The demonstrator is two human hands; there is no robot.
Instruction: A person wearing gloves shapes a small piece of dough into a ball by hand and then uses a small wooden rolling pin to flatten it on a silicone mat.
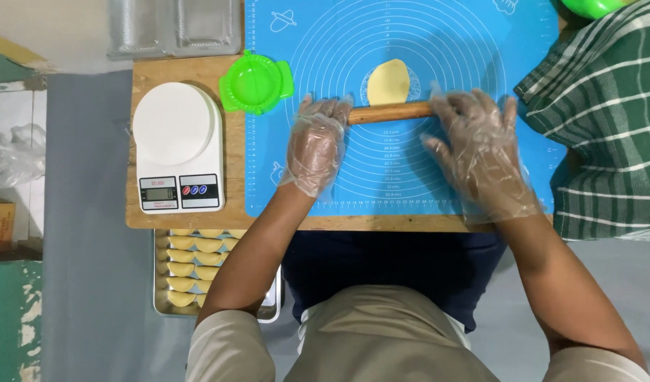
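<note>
Counted: two gloved hands, left hand [316, 141], right hand [480, 145]. One wooden rolling pin [390, 112]. One yellow dough piece [388, 81]. One blue mat [410, 42]. One white kitchen scale [176, 145]. One green dumpling press [256, 83]. One metal tray [272, 305] of folded dumplings [187, 256], several rows, partly hidden, exact count unclear. One checked cloth [608, 120].

gloved left hand [315, 142], right hand [480, 152], palms down

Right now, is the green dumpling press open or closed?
Open: the green dumpling press lies flat as a full round disc beside the scale.
</note>
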